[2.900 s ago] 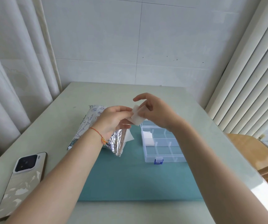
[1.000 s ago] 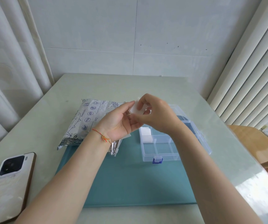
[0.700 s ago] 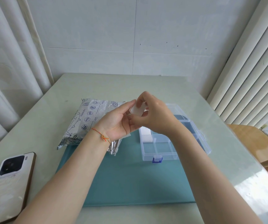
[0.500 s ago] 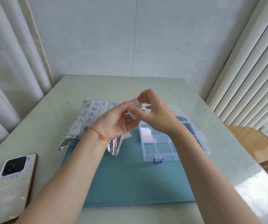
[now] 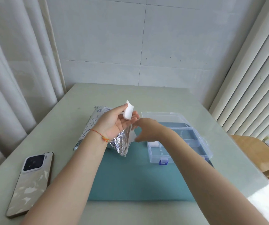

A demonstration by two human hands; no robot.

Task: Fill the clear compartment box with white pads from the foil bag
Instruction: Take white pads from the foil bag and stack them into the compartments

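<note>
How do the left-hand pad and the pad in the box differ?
The held pad is raised above the table, pinched in the left hand; the boxed pad lies in a compartment of the clear box. The held pad stands on edge in full view; the boxed one is half hidden. Both are white.

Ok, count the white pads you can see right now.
3. One white pad held up in the left hand; one poking out of the foil bag at the right hand; one in the clear box. More may be hidden.
</note>
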